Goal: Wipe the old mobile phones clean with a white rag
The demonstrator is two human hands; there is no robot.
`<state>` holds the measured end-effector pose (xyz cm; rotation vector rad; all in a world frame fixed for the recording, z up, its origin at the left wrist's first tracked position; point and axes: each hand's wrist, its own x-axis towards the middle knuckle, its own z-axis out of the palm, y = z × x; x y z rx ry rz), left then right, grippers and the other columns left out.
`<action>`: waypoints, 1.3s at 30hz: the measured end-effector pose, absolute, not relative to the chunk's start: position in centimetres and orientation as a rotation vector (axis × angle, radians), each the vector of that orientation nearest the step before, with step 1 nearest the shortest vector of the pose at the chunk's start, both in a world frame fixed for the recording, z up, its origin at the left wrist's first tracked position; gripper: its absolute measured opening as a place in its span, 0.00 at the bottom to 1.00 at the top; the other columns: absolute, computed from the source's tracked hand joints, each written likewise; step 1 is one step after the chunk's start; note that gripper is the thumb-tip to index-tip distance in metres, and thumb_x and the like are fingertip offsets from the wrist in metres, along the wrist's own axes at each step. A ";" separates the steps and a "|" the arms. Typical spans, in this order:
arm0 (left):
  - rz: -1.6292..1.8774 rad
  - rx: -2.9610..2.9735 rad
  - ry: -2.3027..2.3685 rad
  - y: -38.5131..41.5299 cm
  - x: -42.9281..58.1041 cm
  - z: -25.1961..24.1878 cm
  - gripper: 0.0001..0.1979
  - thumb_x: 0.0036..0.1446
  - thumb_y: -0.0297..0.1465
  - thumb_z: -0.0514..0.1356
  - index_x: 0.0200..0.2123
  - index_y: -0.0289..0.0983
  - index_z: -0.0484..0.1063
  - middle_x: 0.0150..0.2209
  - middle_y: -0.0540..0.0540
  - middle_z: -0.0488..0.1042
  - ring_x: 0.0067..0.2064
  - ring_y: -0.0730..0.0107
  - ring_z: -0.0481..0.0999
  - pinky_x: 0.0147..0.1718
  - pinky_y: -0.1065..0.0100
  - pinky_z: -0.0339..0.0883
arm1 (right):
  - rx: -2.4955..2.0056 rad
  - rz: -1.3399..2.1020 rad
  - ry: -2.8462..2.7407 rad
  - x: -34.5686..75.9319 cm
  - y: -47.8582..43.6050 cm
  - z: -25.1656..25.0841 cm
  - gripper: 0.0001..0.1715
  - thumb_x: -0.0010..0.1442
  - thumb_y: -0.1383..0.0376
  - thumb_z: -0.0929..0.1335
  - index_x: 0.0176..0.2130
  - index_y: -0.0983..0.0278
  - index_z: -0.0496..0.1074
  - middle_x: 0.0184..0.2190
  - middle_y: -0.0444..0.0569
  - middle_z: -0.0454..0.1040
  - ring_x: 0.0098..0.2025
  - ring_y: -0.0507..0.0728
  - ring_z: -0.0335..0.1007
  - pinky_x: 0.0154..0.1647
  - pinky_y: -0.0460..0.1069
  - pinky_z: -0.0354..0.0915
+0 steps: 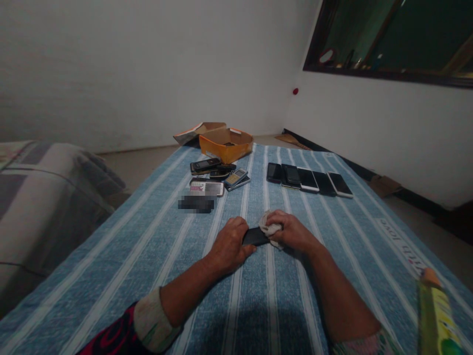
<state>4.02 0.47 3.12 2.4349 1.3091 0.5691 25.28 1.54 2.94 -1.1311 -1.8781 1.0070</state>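
Observation:
A dark mobile phone (255, 236) lies sideways between my hands, low over the striped cloth. My left hand (229, 244) grips its left end, thumb along the near edge and fingers over the far one. Bunched in my right hand (293, 231) is a whitish cloth (271, 228), pressed against the phone's right end. The fingers of that hand are closed around the cloth. Part of the phone is hidden under the cloth and my fingers.
Several old phones (207, 189) are piled at left, near a blurred dark patch. A row of phones (308, 180) lies at right. Behind stands an open orange box (225, 148). A yellow-green bottle (438, 315) is at the right front. Blue striped cloth (148, 266) covers the surface.

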 end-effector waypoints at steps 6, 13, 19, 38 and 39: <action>0.558 2.438 1.305 0.5 4.1 3.1 0.11 0.47 0.26 0.68 0.32 0.37 0.68 0.37 0.45 0.70 0.43 0.57 0.70 0.42 0.59 0.67 | -1.096 1.148 -1.777 26.0 1.9 2.2 0.07 0.47 0.71 0.72 0.29 0.59 0.79 0.34 0.45 0.72 0.39 0.55 0.69 0.42 0.51 0.64; 0.565 2.448 1.272 0.5 3.9 2.9 0.11 0.48 0.27 0.68 0.33 0.37 0.69 0.38 0.46 0.70 0.43 0.57 0.69 0.42 0.59 0.67 | -1.066 1.252 -1.787 27.1 2.0 2.7 0.14 0.45 0.71 0.73 0.34 0.59 0.81 0.39 0.47 0.75 0.45 0.58 0.70 0.51 0.55 0.62; 0.556 2.441 1.274 0.5 4.0 3.0 0.11 0.47 0.26 0.68 0.33 0.36 0.69 0.38 0.45 0.70 0.42 0.57 0.69 0.41 0.60 0.67 | -1.137 1.111 -1.814 25.9 1.7 2.8 0.10 0.48 0.72 0.70 0.29 0.60 0.80 0.32 0.45 0.73 0.36 0.55 0.71 0.41 0.52 0.64; 0.589 2.452 1.274 0.6 4.0 3.0 0.10 0.47 0.27 0.68 0.31 0.37 0.69 0.38 0.45 0.70 0.44 0.56 0.70 0.43 0.58 0.67 | -1.216 0.852 -1.544 23.9 2.7 1.8 0.04 0.44 0.70 0.68 0.23 0.60 0.73 0.23 0.42 0.72 0.29 0.54 0.67 0.33 0.48 0.62; 0.588 2.453 1.273 0.6 4.0 3.0 0.10 0.47 0.27 0.68 0.31 0.37 0.69 0.38 0.45 0.70 0.44 0.57 0.70 0.43 0.58 0.67 | -1.224 0.856 -1.503 24.2 2.6 1.9 0.04 0.45 0.69 0.68 0.26 0.61 0.74 0.24 0.42 0.73 0.28 0.54 0.67 0.32 0.48 0.62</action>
